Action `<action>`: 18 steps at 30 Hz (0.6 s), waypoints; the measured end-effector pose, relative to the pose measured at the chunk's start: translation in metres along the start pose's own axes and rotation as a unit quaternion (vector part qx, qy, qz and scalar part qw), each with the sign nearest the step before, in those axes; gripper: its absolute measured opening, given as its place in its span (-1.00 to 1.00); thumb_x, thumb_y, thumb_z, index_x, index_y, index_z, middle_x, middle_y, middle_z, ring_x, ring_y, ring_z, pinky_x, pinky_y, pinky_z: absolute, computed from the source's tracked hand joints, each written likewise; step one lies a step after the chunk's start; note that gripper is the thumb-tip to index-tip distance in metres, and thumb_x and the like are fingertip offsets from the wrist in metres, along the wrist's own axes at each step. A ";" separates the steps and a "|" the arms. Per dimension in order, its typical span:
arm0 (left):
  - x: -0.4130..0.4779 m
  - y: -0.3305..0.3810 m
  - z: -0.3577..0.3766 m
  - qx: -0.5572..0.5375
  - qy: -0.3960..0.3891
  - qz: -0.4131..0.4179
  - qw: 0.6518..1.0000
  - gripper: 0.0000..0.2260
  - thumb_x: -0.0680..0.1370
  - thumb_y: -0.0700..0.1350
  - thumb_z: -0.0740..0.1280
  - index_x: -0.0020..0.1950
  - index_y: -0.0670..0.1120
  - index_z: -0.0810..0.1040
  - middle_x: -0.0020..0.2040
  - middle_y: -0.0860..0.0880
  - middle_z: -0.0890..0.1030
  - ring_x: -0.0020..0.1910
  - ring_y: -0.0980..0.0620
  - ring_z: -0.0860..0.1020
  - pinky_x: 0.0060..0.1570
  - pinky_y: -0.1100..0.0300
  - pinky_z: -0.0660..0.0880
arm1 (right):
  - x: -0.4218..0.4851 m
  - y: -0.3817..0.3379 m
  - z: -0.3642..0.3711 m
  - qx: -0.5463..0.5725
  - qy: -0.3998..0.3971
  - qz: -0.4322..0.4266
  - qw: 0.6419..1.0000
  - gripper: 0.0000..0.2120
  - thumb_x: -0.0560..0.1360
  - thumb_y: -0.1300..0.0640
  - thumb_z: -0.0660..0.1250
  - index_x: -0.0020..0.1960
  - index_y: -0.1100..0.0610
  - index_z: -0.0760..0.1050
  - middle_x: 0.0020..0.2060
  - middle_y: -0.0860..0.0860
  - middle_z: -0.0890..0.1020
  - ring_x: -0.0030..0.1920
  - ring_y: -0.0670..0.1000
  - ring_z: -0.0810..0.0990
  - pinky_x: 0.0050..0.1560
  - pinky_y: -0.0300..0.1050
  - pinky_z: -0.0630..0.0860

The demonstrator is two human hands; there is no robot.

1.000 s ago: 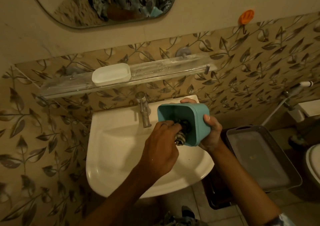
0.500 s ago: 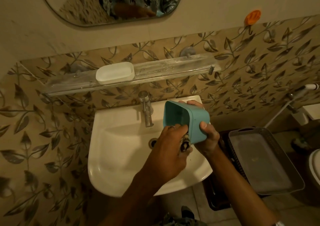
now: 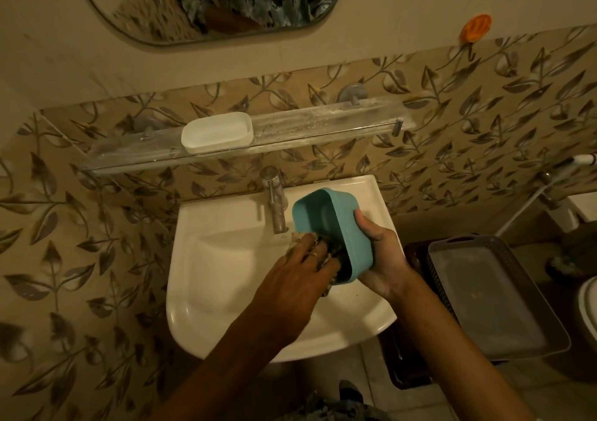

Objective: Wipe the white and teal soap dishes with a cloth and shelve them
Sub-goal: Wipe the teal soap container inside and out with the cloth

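A leaf-patterned tiled wall (image 3: 484,104) fills the view. At centre, reaching to 6 o'clock, is a white sink (image 3: 219,275). A mirror (image 3: 155,10) hangs at 12 o'clock, and between the two runs a glass shelf (image 3: 323,126). A grey tray (image 3: 491,298) sits at 4 o'clock.

The left hand (image 3: 290,278) reaches in from 6 o'clock, fingers nearly straight, pressing a bunched dark cloth (image 3: 334,254) into the teal soap dish (image 3: 352,236); its thumb is hidden. The right hand (image 3: 384,259), coming from 5 o'clock, grips that dish by its outer side, thumb on the wall. The dish is held on edge above the sink, just right of centre, its opening facing 9 o'clock.

The white soap dish (image 3: 216,133) stands on the shelf at 11 o'clock. A tap (image 3: 274,201) stands just beside the teal dish, at its 9 o'clock.
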State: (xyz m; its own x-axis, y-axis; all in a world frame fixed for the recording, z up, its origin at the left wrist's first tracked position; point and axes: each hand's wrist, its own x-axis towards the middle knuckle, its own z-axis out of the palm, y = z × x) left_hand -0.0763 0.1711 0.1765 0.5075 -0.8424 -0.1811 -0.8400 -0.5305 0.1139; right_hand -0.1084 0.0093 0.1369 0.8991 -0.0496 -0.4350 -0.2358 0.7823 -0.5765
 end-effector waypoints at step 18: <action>-0.004 0.020 -0.016 -0.486 0.124 -0.071 0.863 -0.59 0.52 -0.34 0.17 0.15 0.14 0.50 0.13 0.06 0.54 0.12 0.17 0.52 0.08 0.37 0.48 | 0.002 -0.003 0.010 -0.094 0.017 -0.224 0.970 -0.65 0.46 -0.08 0.17 0.09 0.05 0.58 -0.10 0.08 0.68 -0.09 0.05 0.64 -0.06 -0.04 0.60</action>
State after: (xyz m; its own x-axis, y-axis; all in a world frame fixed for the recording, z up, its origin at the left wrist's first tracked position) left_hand -0.0923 0.1624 0.1948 0.7180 -0.6934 -0.0598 -0.2705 -0.3572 0.8940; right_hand -0.1021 0.0134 0.1450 0.9144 -0.3826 -0.1323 0.1107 0.5506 -0.8274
